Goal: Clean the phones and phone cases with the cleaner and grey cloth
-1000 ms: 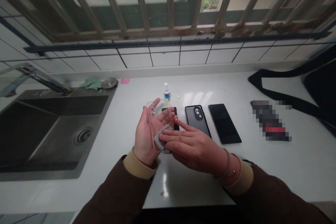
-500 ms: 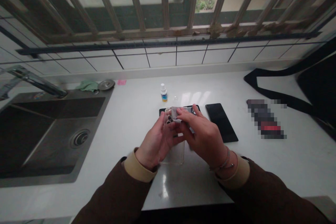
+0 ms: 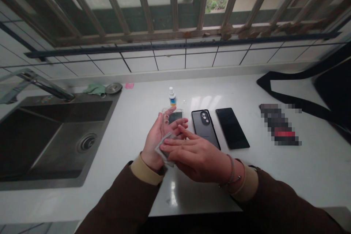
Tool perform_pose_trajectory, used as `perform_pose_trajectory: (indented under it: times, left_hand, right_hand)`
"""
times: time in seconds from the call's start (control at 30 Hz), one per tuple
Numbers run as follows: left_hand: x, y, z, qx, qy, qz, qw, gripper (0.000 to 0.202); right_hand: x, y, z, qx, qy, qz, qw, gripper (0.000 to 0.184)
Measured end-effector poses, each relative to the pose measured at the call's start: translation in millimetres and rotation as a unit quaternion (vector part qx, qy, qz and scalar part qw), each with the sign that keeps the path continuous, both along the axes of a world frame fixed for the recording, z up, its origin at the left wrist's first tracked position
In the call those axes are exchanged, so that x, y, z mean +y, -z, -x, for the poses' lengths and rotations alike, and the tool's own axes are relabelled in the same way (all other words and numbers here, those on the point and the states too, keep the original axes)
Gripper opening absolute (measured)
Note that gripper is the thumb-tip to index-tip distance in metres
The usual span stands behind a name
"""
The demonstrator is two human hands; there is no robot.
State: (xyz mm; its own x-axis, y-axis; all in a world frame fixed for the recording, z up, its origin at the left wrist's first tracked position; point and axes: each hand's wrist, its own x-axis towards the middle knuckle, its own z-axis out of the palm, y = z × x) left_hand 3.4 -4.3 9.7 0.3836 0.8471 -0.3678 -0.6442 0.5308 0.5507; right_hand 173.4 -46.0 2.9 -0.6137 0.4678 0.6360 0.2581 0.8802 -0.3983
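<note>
Clear case cradled in my left hand | inside front edge of counter | right hand holding cloth | seemingly wiping step; next, even pressure

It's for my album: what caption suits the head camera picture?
The left hand holds a clear phone case; the right hand holds a folded cloth against it.

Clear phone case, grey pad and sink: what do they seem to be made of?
Clear phone case: probably plastic, soft or rigid, smooth; the left hand shows through it.
Grey pad: matte, perhaps cloth or paper; it looks folded and thin-layered, but its weave is too small to tell.
Sink: likely stainless steel, satin finish; its grey surface has a dull sheen.
</note>
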Motion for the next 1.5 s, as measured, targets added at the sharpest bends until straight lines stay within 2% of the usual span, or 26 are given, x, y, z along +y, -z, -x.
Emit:
perform_pose_trajectory:
  times: [0.1,0.2,0.3,0.5,0.7,0.9,1.07,1.2,1.33,1.5]
  left_hand:
    - [5.3,-3.0,4.7,-0.003,-0.067,-0.004,0.998,0.048]
    - [8.9,-4.5,4.8,-0.003,-0.143,0.004,0.990,0.051]
    - [9.2,-8.4,2.8,0.002,-0.173,0.013,0.985,0.059]
    - [1.3,-13.0,-4.1,0.011,-0.080,0.016,0.997,0.062]
    - [-5.9,1.3,-9.7,0.010,-0.022,-0.038,0.999,0.056]
    - [-9.1,7.6,-9.3,0.038,0.088,-0.016,0.995,0.058]
    - [-12.4,10.6,-14.2,0.031,0.104,-0.017,0.994,0.061]
    - [-10.0,8.9,-14.2,-0.007,0.022,0.022,0.999,0.048]
    - [0.0,5.1,-3.8,0.036,-0.029,0.049,0.998,0.050]
    - [10.2,3.8,8.5,0.020,-0.095,0.030,0.995,0.054]
  right_hand:
    - [-0.8,-0.2,-0.4,-0.017,-0.021,-0.016,0.999,0.025]
    - [1.4,-0.1,-2.3,-0.022,0.011,-0.030,0.999,0.024]
    - [4.1,0.3,-4.1,-0.024,0.056,-0.036,0.998,0.024]
    - [6.0,1.8,-5.8,-0.010,0.149,-0.032,0.988,0.024]
    - [8.7,6.4,-8.9,0.007,0.225,-0.004,0.974,0.024]
    - [16.1,8.3,-13.8,0.046,0.263,0.038,0.963,0.025]
    - [17.1,8.7,-13.4,0.063,0.220,0.049,0.972,0.025]
    - [11.3,8.5,-7.4,0.061,0.126,0.045,0.989,0.026]
    - [3.2,8.7,-1.5,0.011,0.024,0.046,0.999,0.030]
    - [-1.3,6.1,-0.6,-0.026,-0.031,0.049,0.998,0.033]
